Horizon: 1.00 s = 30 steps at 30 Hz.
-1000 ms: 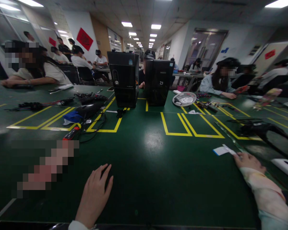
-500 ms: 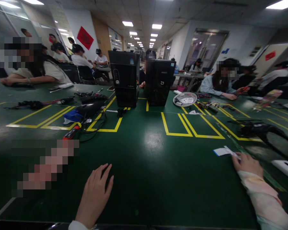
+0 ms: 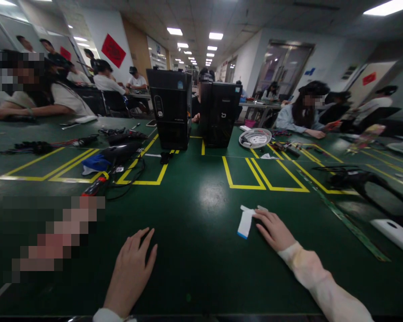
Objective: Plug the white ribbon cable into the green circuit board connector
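White flat strip (image 3: 245, 223) at right fingers (image 3: 266, 218)

Left hand (image 3: 131, 264): yours is palm down, fingers pointing forward, thumb a bit apart. Your right hand (image 3: 274, 229) angles inward off a sleeved right forearm (image 3: 317, 275), fingers extended leftward (thumb spread from them), back up.

Nothing legible; tower sticker (image 3: 180, 84), wall sign (image 3: 113, 50) blurred

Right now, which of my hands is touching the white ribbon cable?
Your right hand: it meets the white ribbon cable, while your left hand lies apart from it.
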Each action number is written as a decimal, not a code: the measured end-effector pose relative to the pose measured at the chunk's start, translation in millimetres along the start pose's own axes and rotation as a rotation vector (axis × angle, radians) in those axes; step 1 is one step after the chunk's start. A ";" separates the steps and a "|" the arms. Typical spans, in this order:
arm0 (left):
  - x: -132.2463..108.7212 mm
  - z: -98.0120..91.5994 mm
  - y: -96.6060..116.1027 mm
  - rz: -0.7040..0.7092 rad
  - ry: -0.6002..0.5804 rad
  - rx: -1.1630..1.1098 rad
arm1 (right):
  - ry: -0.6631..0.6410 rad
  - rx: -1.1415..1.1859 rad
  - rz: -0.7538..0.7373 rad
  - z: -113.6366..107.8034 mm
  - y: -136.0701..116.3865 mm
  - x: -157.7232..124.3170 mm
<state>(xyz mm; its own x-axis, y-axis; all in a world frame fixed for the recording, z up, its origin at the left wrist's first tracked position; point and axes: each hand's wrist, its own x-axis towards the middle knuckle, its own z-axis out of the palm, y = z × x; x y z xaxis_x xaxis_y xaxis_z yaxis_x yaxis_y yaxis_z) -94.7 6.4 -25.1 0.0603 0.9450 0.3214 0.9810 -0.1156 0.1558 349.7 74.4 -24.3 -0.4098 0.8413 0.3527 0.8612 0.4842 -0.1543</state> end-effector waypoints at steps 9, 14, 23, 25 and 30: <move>-0.2 0.1 2.2 -0.004 0.003 0.017 | -0.181 0.249 -0.292 19.8 -134.9 29.2; 0.2 0.3 2.0 -0.003 0.006 0.018 | -0.283 0.308 -0.365 21.7 -176.5 32.1; -1.7 0.7 0.3 -0.015 -0.005 0.004 | -0.237 0.225 -0.301 19.1 -150.8 33.8; -1.9 0.8 -0.1 -0.011 -0.011 0.008 | -0.113 0.107 -0.116 18.2 -119.6 30.7; -1.8 0.7 -0.2 -0.004 -0.011 0.014 | 0.163 -0.282 0.666 -6.4 -12.1 -14.0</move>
<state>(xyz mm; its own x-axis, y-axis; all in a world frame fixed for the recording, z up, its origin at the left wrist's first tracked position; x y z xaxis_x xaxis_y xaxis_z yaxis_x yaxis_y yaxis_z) -94.9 4.9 -26.4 0.0582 0.9487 0.3106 0.9837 -0.1075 0.1441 347.0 55.2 -21.5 0.2576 0.8784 0.4025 0.9652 -0.2150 -0.1486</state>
